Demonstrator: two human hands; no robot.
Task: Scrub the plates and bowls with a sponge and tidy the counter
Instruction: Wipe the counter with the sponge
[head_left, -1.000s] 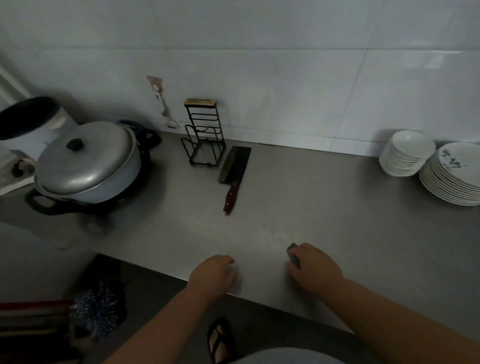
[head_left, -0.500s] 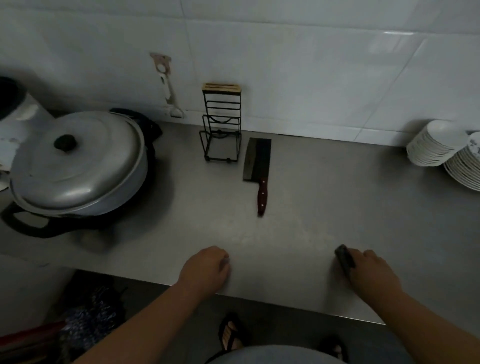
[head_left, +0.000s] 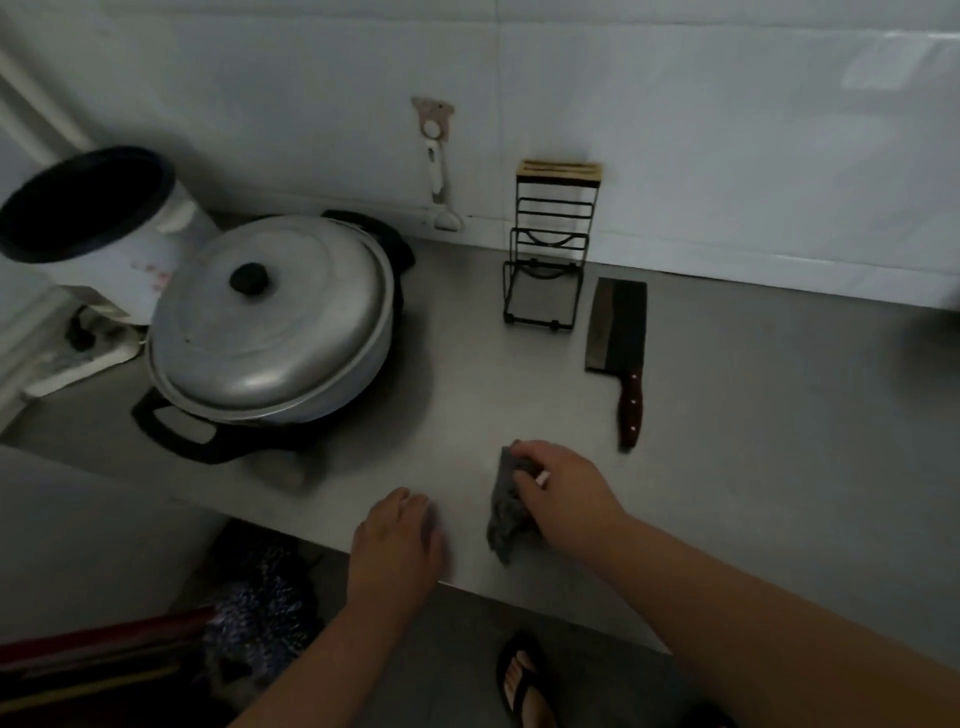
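Under the right hand (head_left: 566, 493), a dim grey cloth (head_left: 505, 519), partly hidden

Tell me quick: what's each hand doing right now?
Left hand: open, resting on the counter edge.
Right hand: gripping the grey cloth.

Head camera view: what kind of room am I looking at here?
Most likely a home kitchen: a steel counter against a tiled wall carries a lidded pot and a cleaver beside a wire knife rack, and the right hand grips a grey cloth.
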